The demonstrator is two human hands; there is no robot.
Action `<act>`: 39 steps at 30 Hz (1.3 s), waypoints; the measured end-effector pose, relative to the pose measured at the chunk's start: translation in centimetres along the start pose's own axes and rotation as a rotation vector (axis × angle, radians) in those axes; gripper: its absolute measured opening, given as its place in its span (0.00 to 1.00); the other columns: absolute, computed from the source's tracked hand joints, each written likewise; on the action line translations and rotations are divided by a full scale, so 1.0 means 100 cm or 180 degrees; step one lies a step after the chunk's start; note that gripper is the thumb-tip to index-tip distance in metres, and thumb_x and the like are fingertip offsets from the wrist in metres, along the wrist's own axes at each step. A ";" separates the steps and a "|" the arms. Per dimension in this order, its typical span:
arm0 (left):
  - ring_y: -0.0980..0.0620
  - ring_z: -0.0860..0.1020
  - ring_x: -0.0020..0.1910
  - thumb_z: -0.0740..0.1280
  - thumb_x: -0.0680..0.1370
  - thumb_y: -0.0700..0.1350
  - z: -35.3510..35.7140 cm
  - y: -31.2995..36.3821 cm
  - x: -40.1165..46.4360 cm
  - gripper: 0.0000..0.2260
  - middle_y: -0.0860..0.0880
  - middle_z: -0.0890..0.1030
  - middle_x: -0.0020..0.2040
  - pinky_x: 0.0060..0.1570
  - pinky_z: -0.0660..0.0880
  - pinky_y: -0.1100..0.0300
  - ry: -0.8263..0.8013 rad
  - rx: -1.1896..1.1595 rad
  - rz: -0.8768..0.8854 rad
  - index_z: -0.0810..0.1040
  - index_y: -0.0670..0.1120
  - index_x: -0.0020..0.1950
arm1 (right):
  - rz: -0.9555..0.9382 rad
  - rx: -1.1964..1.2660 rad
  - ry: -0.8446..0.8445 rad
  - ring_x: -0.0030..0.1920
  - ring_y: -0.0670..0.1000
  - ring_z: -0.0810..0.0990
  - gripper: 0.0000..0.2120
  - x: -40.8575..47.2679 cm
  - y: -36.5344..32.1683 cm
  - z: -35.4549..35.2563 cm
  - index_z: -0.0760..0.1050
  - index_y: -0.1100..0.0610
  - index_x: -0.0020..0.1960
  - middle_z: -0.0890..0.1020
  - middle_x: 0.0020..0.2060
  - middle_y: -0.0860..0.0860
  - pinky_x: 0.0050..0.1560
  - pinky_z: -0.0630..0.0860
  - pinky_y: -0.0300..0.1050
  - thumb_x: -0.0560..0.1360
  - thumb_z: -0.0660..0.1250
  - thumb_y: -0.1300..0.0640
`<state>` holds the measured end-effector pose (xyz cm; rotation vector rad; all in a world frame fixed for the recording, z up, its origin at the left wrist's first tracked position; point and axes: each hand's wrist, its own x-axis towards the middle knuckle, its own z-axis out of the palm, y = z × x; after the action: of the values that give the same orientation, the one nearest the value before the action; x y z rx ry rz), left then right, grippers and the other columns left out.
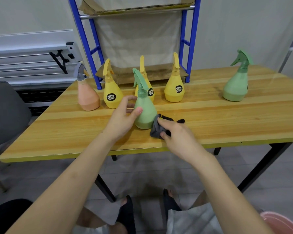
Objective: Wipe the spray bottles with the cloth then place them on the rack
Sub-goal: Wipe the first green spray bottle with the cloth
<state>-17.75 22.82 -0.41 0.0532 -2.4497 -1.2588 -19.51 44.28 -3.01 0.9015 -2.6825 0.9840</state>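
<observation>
Standing upright on the wooden table [210, 119], near its front edge, a green spray bottle [145, 108] is being steadied by the left hand [123, 115]. The thumb is being pressed against the bottle's near side, while the fingers are being curled round its far side. A dark grey cloth [157, 128] is being pinched between the thumb and fingers of the right hand [178, 134], and the cloth is being held against the lower right flank of that bottle, partly resting on the table.

Behind the held bottle, three yellow spray bottles are being observed in a row: one at left [112, 95], one directly behind and partly hidden [150, 92], and one at right [174, 88]. A peach spray bottle [88, 97] with a grey trigger is being noted at the far left, just beside the left yellow one. A second green spray bottle [235, 85] is being noted well apart, toward the table's right end. A blue-framed rack [191, 39] is being seen at the back of the table, its lower shelf lined with cardboard and carrying no bottles.
</observation>
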 end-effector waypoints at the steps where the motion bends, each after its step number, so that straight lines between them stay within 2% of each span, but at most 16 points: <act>1: 0.60 0.78 0.58 0.66 0.82 0.53 0.002 0.000 -0.001 0.19 0.54 0.79 0.62 0.60 0.78 0.56 -0.0012 -0.0021 0.0014 0.68 0.54 0.73 | -0.0030 -0.0037 0.0010 0.66 0.58 0.76 0.23 -0.004 -0.004 0.001 0.73 0.52 0.73 0.79 0.67 0.50 0.60 0.76 0.52 0.79 0.67 0.62; 4: 0.54 0.77 0.61 0.66 0.81 0.58 0.008 0.001 -0.001 0.23 0.53 0.79 0.63 0.61 0.77 0.51 -0.0005 -0.0119 -0.0011 0.68 0.55 0.73 | -0.0080 -0.0093 0.0138 0.65 0.57 0.77 0.24 -0.012 -0.012 0.006 0.71 0.53 0.74 0.79 0.67 0.50 0.59 0.74 0.49 0.79 0.67 0.62; 6: 0.52 0.77 0.62 0.68 0.79 0.61 0.012 0.003 0.000 0.24 0.52 0.79 0.63 0.60 0.77 0.51 0.0025 -0.0127 -0.0037 0.68 0.55 0.72 | -0.0026 -0.0058 0.0249 0.64 0.56 0.78 0.24 -0.014 -0.014 0.008 0.70 0.54 0.75 0.79 0.67 0.50 0.59 0.74 0.48 0.79 0.67 0.61; 10: 0.52 0.77 0.62 0.68 0.81 0.56 0.013 0.005 0.004 0.21 0.52 0.79 0.62 0.60 0.77 0.53 -0.0006 -0.0146 -0.0064 0.69 0.55 0.71 | 0.0038 -0.0123 0.0437 0.62 0.56 0.79 0.24 -0.015 -0.016 0.014 0.71 0.54 0.74 0.80 0.65 0.50 0.56 0.77 0.51 0.79 0.67 0.61; 13: 0.53 0.77 0.61 0.68 0.81 0.55 0.011 0.006 0.006 0.21 0.52 0.78 0.62 0.59 0.77 0.55 -0.0093 -0.0097 -0.0031 0.68 0.55 0.72 | 0.0079 -0.0101 0.0526 0.62 0.56 0.79 0.24 -0.008 -0.015 0.016 0.71 0.55 0.75 0.80 0.65 0.51 0.58 0.79 0.53 0.79 0.67 0.62; 17: 0.53 0.76 0.61 0.66 0.83 0.53 0.008 0.007 0.006 0.22 0.51 0.77 0.63 0.57 0.76 0.58 -0.0208 0.0046 0.0015 0.66 0.53 0.76 | 0.0189 -0.0166 0.0490 0.60 0.58 0.79 0.23 0.010 -0.005 0.009 0.72 0.54 0.74 0.82 0.63 0.51 0.53 0.76 0.48 0.79 0.66 0.61; 21: 0.53 0.76 0.62 0.65 0.83 0.53 0.009 0.008 0.005 0.23 0.51 0.76 0.64 0.58 0.76 0.56 -0.0207 0.0151 0.0023 0.64 0.53 0.77 | 0.0263 -0.0163 0.0207 0.56 0.62 0.79 0.20 0.032 0.010 0.000 0.77 0.49 0.67 0.85 0.55 0.52 0.48 0.74 0.48 0.78 0.63 0.62; 25: 0.51 0.76 0.63 0.64 0.83 0.55 0.009 0.007 0.003 0.26 0.50 0.76 0.66 0.63 0.76 0.48 -0.0230 0.0228 0.0038 0.62 0.53 0.78 | 0.0273 -0.0172 0.0028 0.59 0.62 0.78 0.23 0.045 0.015 -0.006 0.76 0.46 0.70 0.84 0.58 0.53 0.51 0.75 0.50 0.79 0.61 0.63; 30: 0.55 0.78 0.60 0.62 0.74 0.70 0.007 0.006 0.004 0.33 0.57 0.79 0.62 0.61 0.76 0.43 -0.0111 0.0686 0.0096 0.62 0.60 0.76 | 0.0169 -0.0077 0.0052 0.60 0.61 0.78 0.25 0.035 0.020 -0.006 0.72 0.46 0.74 0.83 0.62 0.52 0.54 0.76 0.49 0.80 0.63 0.61; 34: 0.56 0.78 0.58 0.69 0.75 0.65 0.013 0.012 0.007 0.31 0.59 0.79 0.60 0.59 0.78 0.45 -0.0143 0.0569 -0.0001 0.65 0.61 0.75 | 0.0166 0.0162 0.0160 0.60 0.61 0.79 0.24 0.024 0.029 -0.013 0.74 0.49 0.73 0.84 0.60 0.53 0.58 0.77 0.55 0.79 0.66 0.62; 39: 0.57 0.79 0.58 0.74 0.73 0.62 0.038 0.032 0.009 0.32 0.59 0.79 0.64 0.59 0.79 0.47 -0.0094 0.0364 0.0006 0.67 0.62 0.74 | 0.0238 0.0378 0.0557 0.59 0.56 0.80 0.20 0.011 0.042 -0.029 0.77 0.50 0.69 0.84 0.59 0.51 0.59 0.77 0.51 0.79 0.66 0.64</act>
<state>-19.46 27.50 0.42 0.0638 -2.5443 -1.1254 -23.08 48.10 -2.69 0.7030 -2.5500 1.1901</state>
